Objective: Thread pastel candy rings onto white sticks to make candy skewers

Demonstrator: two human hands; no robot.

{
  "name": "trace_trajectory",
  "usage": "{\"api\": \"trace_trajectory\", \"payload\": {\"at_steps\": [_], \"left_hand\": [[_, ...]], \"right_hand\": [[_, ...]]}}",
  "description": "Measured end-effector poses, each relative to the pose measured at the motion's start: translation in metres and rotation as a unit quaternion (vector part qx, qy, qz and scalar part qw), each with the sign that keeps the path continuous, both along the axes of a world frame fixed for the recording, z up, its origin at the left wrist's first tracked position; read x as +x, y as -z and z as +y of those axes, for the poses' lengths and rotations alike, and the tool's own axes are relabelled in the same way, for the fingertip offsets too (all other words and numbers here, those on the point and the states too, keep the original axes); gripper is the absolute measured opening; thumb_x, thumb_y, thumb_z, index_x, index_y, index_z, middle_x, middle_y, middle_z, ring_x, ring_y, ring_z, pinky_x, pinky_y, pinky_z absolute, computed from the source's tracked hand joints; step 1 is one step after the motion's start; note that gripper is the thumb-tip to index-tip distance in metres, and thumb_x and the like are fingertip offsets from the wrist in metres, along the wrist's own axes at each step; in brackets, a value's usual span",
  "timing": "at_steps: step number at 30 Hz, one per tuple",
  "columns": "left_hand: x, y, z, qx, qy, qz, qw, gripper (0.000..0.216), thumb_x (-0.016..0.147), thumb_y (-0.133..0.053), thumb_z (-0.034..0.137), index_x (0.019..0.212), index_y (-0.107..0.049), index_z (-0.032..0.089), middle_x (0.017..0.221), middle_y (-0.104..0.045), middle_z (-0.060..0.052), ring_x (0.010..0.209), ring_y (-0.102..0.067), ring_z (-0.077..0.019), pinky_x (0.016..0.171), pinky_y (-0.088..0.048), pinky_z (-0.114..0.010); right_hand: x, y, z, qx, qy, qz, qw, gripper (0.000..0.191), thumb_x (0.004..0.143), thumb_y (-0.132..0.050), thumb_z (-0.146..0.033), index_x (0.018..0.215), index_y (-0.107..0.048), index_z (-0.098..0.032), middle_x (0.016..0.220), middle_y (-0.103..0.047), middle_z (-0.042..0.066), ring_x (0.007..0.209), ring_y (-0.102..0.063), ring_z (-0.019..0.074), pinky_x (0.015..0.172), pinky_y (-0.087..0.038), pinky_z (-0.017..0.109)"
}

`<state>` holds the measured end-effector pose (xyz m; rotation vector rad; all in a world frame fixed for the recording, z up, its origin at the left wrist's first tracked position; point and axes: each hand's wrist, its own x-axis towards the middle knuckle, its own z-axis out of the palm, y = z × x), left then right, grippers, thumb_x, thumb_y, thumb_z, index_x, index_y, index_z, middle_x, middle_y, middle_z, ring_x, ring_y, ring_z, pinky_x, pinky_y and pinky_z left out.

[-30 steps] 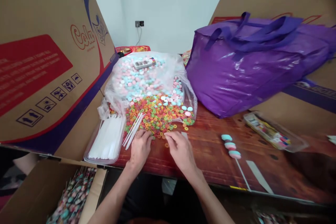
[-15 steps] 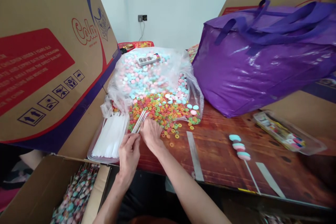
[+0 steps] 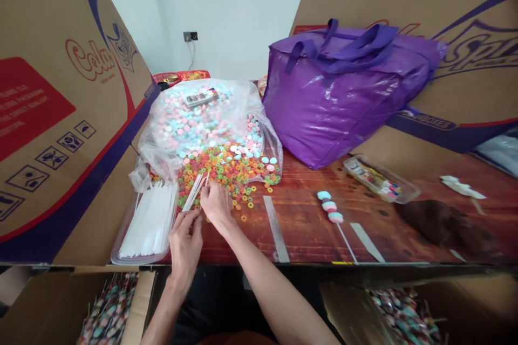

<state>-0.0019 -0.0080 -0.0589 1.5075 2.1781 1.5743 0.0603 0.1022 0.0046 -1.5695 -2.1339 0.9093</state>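
My left hand (image 3: 186,237) is closed, its fingertips pinched at the lower end of a thin white stick (image 3: 207,178). Close beside it, my right hand (image 3: 217,203) is closed near the stick's upper part; whatever its fingers grip is hidden. Several more white sticks (image 3: 193,193) slant together just above my left fingers, over a heap of colourful ring candies (image 3: 226,170). Left of my left hand, a clear plastic tray (image 3: 140,260) holds a thick pile of white sticks (image 3: 149,221). Behind the rings lies a clear bag (image 3: 238,99) of pink, blue and white round candies (image 3: 178,124).
A finished marshmallow-like candy stick (image 3: 329,207) lies on the wooden table (image 3: 307,237) between tape strips. Further right are a clear box (image 3: 378,178) and a dark brown cloth (image 3: 437,221). A purple bag (image 3: 324,102) and large cartons (image 3: 36,64) flank the table. Below are boxes of candy sticks (image 3: 113,307).
The view has swung right, bringing the brown cloth and a lower right box into sight. My hands stay close together at the ring candies; one stick now shows apart from the others by my right hand.
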Motion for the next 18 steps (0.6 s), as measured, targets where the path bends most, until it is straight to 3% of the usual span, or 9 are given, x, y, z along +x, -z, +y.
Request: {"api": "trace_trajectory", "payload": {"at_steps": [4, 7, 9, 14, 18], "left_hand": [[0.004, -0.016, 0.02, 0.004, 0.031, -0.002, 1.0, 0.019, 0.094, -0.056, 0.028, 0.097, -0.072, 0.019, 0.095, -0.07, -0.007, 0.082, -0.067, -0.0179, 0.071, -0.056, -0.028], [0.008, -0.031, 0.052, 0.011, 0.065, 0.033, 0.997, 0.018, 0.094, -0.056, 0.025, 0.097, -0.072, 0.019, 0.095, -0.07, -0.007, 0.084, -0.067, -0.0184, 0.074, -0.054, -0.028], [0.012, -0.041, 0.084, 0.003, 0.088, 0.071, 0.994, 0.018, 0.093, -0.056, 0.022, 0.098, -0.072, 0.019, 0.096, -0.069, -0.007, 0.085, -0.066, -0.0194, 0.077, -0.053, -0.029], [0.029, -0.06, 0.177, -0.121, 0.096, 0.191, 0.969, 0.022, 0.092, -0.055, 0.017, 0.107, -0.071, 0.018, 0.106, -0.065, -0.012, 0.097, -0.063, -0.0243, 0.084, -0.049, -0.032], [0.036, -0.06, 0.222, -0.249, 0.082, 0.246, 0.933, 0.014, 0.088, -0.06, 0.019, 0.095, -0.073, 0.017, 0.11, -0.065, -0.014, 0.107, -0.059, -0.0286, 0.084, -0.047, -0.033]], "right_hand": [[0.045, 0.004, 0.007, 0.026, 0.055, 0.069, 0.996, 0.024, 0.101, -0.037, -0.027, 0.094, -0.059, -0.021, 0.083, -0.069, 0.003, 0.075, -0.065, 0.0193, 0.064, -0.043, 0.026], [0.093, 0.018, 0.013, 0.059, 0.132, 0.237, 0.961, 0.022, 0.099, -0.037, -0.035, 0.088, -0.051, -0.023, 0.074, -0.064, 0.0, 0.064, -0.061, 0.0179, 0.059, -0.043, 0.026], [0.124, 0.029, 0.014, 0.027, 0.147, 0.328, 0.933, 0.024, 0.097, -0.04, -0.042, 0.084, -0.046, -0.024, 0.067, -0.06, -0.002, 0.052, -0.056, 0.0157, 0.051, -0.042, 0.025], [0.16, 0.049, -0.003, -0.022, 0.155, 0.373, 0.914, 0.033, 0.094, -0.049, -0.05, 0.075, -0.044, -0.024, 0.055, -0.047, -0.007, 0.045, -0.045, 0.0123, 0.043, -0.037, 0.021], [0.159, 0.055, -0.014, -0.086, 0.114, 0.42, 0.896, 0.037, 0.095, -0.05, -0.053, 0.074, -0.041, -0.024, 0.056, -0.039, -0.008, 0.044, -0.037, 0.011, 0.041, -0.033, 0.02]]}}
